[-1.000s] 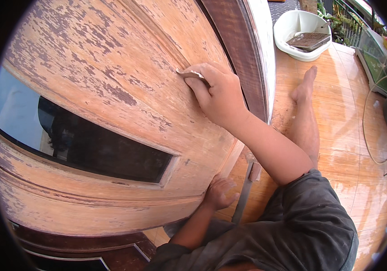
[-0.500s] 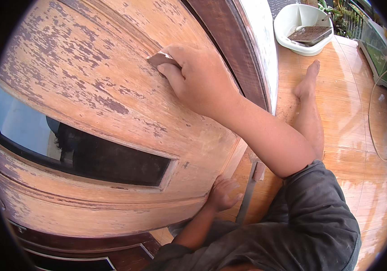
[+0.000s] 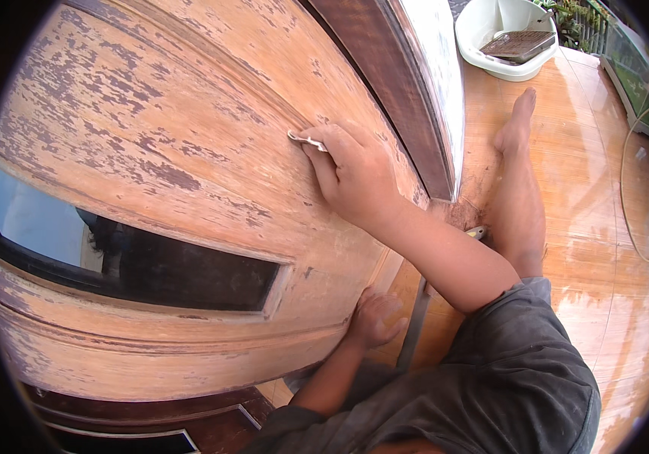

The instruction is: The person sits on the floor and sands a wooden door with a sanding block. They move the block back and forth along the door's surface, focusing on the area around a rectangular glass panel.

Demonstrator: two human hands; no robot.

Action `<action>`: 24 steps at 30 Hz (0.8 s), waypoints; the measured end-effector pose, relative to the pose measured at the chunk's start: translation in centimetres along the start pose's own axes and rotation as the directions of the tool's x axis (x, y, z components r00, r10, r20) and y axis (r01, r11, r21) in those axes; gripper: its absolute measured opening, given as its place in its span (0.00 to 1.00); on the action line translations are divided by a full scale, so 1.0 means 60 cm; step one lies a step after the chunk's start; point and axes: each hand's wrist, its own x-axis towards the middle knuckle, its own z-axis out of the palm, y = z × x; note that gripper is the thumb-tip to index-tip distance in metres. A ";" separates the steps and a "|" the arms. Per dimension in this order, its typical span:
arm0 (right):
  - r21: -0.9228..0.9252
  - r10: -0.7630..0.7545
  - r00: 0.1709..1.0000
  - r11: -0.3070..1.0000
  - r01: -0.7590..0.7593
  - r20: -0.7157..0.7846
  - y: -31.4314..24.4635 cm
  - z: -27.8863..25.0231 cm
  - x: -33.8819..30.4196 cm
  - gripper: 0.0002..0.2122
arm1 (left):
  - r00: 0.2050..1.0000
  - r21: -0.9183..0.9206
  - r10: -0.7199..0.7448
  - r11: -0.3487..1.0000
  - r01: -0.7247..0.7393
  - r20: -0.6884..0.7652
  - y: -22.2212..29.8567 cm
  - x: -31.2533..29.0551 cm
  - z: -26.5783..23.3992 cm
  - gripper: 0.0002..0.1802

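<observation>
Wooden door [image 3: 211,113]: right hand [image 3: 358,170], pinching a bent sheet [image 3: 309,141] at its surface, has drawn back from a farther reach, suggesting a return rubbing stroke; dark flakes [image 3: 169,175] remain. Left hand [image 3: 374,321] at door's edge, grip unclear.

thin sheet [image 3: 308,142]: mostly hidden by the right hand [image 3: 358,172] | door [image 3: 143,144]: cut off at the top | white tub [image 3: 507,73]: far rim cut off too | yellow thing [image 3: 477,231]: partly behind the right arm [image 3: 445,253], too small to tell | glass box [image 3: 632,92]: cut by the dark round edge
</observation>
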 end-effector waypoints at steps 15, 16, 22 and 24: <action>-0.036 -0.056 0.994 0.998 0.053 -0.092 -0.004 0.007 0.000 0.07 | 0.999 -0.012 0.025 1.000 -0.026 -0.036 0.003 0.002 -0.002 0.21; -0.040 -0.062 0.994 0.997 0.059 -0.094 -0.010 0.014 0.019 0.07 | 0.998 -0.014 0.033 0.999 -0.034 -0.053 0.002 0.002 -0.001 0.21; -0.130 0.029 0.999 0.991 -0.034 -0.041 0.014 -0.031 -0.077 0.08 | 0.999 -0.017 0.031 0.999 -0.031 -0.014 -0.006 0.002 -0.001 0.22; -0.177 0.083 0.997 0.981 -0.081 0.004 0.037 -0.040 -0.122 0.08 | 1.000 -0.013 0.026 1.000 -0.026 0.001 -0.006 0.002 -0.001 0.22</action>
